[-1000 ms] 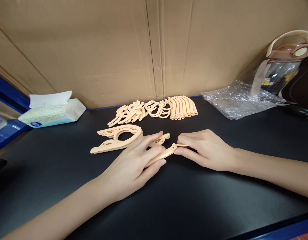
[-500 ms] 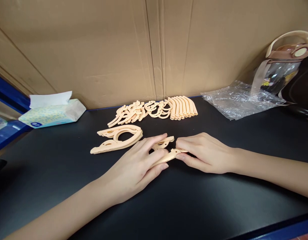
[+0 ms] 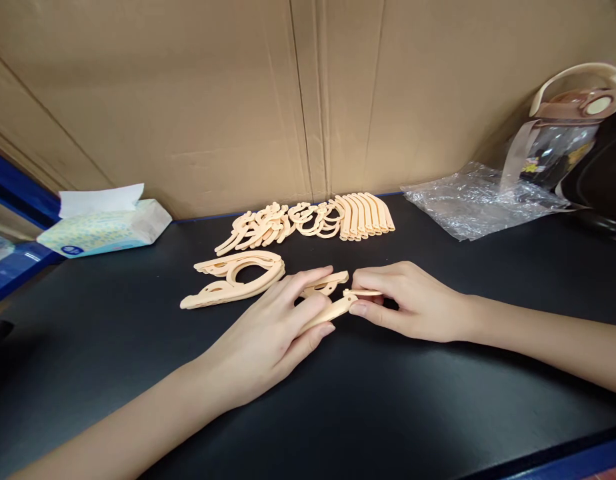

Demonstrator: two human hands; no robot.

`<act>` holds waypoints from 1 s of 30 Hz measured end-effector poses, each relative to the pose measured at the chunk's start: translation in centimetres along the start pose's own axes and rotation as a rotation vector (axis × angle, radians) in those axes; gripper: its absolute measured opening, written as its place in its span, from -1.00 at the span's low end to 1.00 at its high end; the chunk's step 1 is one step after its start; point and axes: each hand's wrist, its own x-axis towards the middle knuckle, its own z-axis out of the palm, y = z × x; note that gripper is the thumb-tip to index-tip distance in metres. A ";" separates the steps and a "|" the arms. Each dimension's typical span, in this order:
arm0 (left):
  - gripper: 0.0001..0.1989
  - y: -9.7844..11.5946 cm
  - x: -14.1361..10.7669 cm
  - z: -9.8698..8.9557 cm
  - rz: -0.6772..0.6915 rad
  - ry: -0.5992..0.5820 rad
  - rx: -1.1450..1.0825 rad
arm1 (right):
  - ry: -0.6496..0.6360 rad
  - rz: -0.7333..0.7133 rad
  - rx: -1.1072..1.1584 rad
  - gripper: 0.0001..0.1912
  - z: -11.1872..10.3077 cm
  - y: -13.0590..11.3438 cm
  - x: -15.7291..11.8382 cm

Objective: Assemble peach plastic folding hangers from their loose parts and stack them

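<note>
My left hand (image 3: 283,333) is closed over a beige folding clothes hanger (image 3: 328,315), whose two arm ends stick out to the right of the fingers. Between the thumb and fingers of my right hand (image 3: 405,300) is a thin beige hanger piece (image 3: 365,293), its left tip against the end of the nearer arm. Palm and fingers hide much of the held hanger. Just beyond my left hand lies a stack of folded hangers (image 3: 233,291). Farther back are a heap of beige curved pieces (image 3: 261,227), several hooks (image 3: 315,220) and a row of curved arms (image 3: 365,217).
At the back left of the black table (image 3: 388,413) stands a tissue pack (image 3: 108,227). A crumpled clear plastic bag (image 3: 468,200) lies at the back right, beside a drinking bottle (image 3: 563,147) with a carrying handle. A cardboard wall (image 3: 213,100) closes off the back.
My right hand has shifted slightly up and its fingers have opened a little, showing more of the thin piece. My left hand and the held hanger have barely moved.
</note>
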 end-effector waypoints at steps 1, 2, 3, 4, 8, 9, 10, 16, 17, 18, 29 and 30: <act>-0.76 0.0 0.0 0.0 0.002 0.000 0.000 | 0.002 0.002 0.012 -0.64 0.0 0.0 0.0; -0.76 0.0 0.0 0.0 0.002 -0.001 0.000 | 0.002 0.000 0.023 -0.64 0.0 0.0 0.1; -0.76 0.0 0.0 -0.1 0.002 -0.003 -0.001 | 0.000 -0.005 0.031 -0.64 -0.1 0.0 0.1; -0.76 0.0 0.0 -0.1 0.001 -0.004 -0.002 | -0.004 -0.010 0.037 -0.65 -0.1 0.0 0.1; -0.77 0.0 0.0 -0.1 0.005 -0.006 -0.011 | -0.030 -0.026 0.031 -0.67 -0.2 0.0 0.0; -0.78 0.0 0.0 0.0 0.008 -0.004 -0.013 | -0.040 -0.028 0.023 -0.68 -0.2 0.0 -0.1; -0.79 0.0 0.0 0.0 0.011 -0.001 -0.015 | -0.051 -0.032 0.013 -0.69 -0.2 0.0 -0.1; -0.80 -0.1 -0.1 0.1 0.018 0.011 -0.017 | -0.079 -0.047 -0.040 -0.67 -0.4 0.0 0.1; -0.80 -0.1 -0.1 0.1 0.017 0.011 -0.021 | -0.079 -0.046 -0.047 -0.66 -0.4 -0.1 0.1; -0.81 -0.1 -0.1 0.1 0.016 0.011 -0.025 | -0.081 -0.044 -0.052 -0.65 -0.4 -0.1 0.1; -0.81 0.0 0.0 0.0 0.015 0.008 -0.036 | -0.059 -0.001 -0.063 -0.65 -0.1 -0.1 0.0; -0.80 0.0 0.0 0.0 0.010 0.010 -0.038 | -0.059 0.011 -0.060 -0.65 -0.1 -0.2 0.0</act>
